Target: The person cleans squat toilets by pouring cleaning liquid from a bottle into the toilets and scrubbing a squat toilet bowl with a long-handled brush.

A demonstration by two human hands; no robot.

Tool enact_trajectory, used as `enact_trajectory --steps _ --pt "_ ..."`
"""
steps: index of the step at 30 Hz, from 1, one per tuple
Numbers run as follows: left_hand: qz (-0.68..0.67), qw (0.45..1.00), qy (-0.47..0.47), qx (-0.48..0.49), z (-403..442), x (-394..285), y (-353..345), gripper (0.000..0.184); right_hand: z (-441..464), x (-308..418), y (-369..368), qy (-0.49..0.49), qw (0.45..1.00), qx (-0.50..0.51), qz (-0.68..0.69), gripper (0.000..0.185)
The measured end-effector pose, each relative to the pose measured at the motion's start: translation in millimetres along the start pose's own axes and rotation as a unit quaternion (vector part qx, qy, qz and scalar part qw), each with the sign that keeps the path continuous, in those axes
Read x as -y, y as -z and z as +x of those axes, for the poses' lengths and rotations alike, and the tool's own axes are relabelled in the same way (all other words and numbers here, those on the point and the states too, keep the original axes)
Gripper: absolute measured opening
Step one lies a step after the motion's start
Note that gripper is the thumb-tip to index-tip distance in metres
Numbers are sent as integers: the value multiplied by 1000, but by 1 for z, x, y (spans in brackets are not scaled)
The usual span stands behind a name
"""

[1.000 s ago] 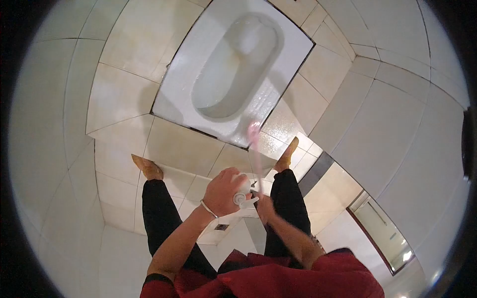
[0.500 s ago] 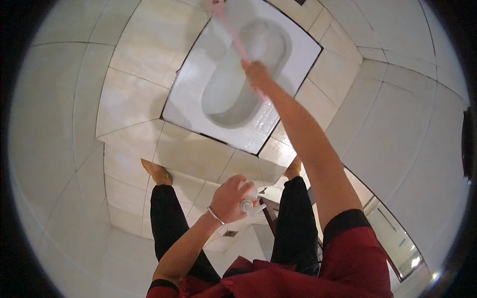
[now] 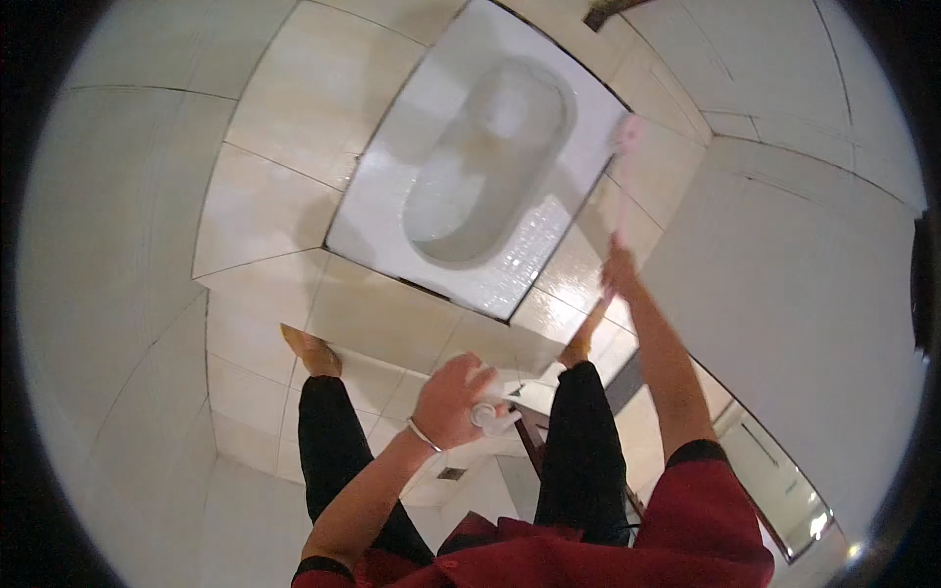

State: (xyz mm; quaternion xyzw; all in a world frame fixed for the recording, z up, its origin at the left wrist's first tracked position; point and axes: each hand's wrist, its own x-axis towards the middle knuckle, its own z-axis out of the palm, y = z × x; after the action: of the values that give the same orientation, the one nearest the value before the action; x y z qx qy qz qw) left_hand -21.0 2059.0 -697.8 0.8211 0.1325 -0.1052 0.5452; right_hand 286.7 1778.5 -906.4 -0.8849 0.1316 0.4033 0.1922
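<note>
Pink brush (image 3: 628,137), gripped by the right hand (image 3: 619,270), points to twelve o'clock; the pan (image 3: 456,196) lies at ten; left hand (image 3: 451,397) clasps a bottle (image 3: 485,416).

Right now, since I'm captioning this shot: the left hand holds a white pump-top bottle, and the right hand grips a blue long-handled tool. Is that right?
Not quite: the head view shows that the right hand grips a pink long-handled tool, not a blue one. The left hand does hold a white pump-top bottle.
</note>
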Motion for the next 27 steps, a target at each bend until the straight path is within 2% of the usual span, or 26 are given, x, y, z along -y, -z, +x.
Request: enact_trajectory --steps 1,2,4,7,11,13,14,15,17,19,20,21,22,24,26,27 --pt "13 1000 7 -10 0 2 -4 44 -17 74 11 -57 994 -7 92 56" --pt "4 1000 1 -6 -2 4 -8 43 -20 101 0 -46 994 4 98 56" --pt "-21 1000 -18 -3 -3 -1 -9 45 -31 123 -16 10 996 -22 85 65" --pt "-40 999 -32 -7 0 0 -7 43 -79 155 -38 98 993 18 -58 58" --pt "-48 998 -12 -34 0 1 -5 43 -105 199 -58 166 979 84 -77 51" --pt "-28 999 4 -35 0 6 3 43 -113 240 -69 264 961 16 -81 39" --pt "-27 999 5 -36 -1 7 7 43 -103 250 -82 420 879 -34 -225 31" --pt "-29 999 4 -38 -2 8 10 43 -94 260 -94 553 749 -82 -357 23" --pt "-33 998 6 -45 -1 9 16 42 -118 307 -128 548 733 -5 -403 20" --pt "-42 998 4 -44 -4 10 21 42 -115 348 -175 582 716 42 -383 27" --pt "-40 998 5 -43 -4 13 20 42 -117 377 -197 480 819 96 -301 32" --pt "-49 998 -3 -42 -4 16 16 42 -124 398 -208 364 895 148 -210 37" --pt "-57 998 -11 -39 -5 19 16 42 -130 405 -207 365 895 149 -208 37" --pt "-60 998 -1 -37 -4 17 24 41 -144 403 -200 173 963 204 -21 49" --pt "-68 997 4 -43 -7 14 31 41 -115 345 -190 174 968 178 10 54" --pt "-59 997 3 -52 -9 13 35 40 -101 301 -186 214 969 112 56 54"
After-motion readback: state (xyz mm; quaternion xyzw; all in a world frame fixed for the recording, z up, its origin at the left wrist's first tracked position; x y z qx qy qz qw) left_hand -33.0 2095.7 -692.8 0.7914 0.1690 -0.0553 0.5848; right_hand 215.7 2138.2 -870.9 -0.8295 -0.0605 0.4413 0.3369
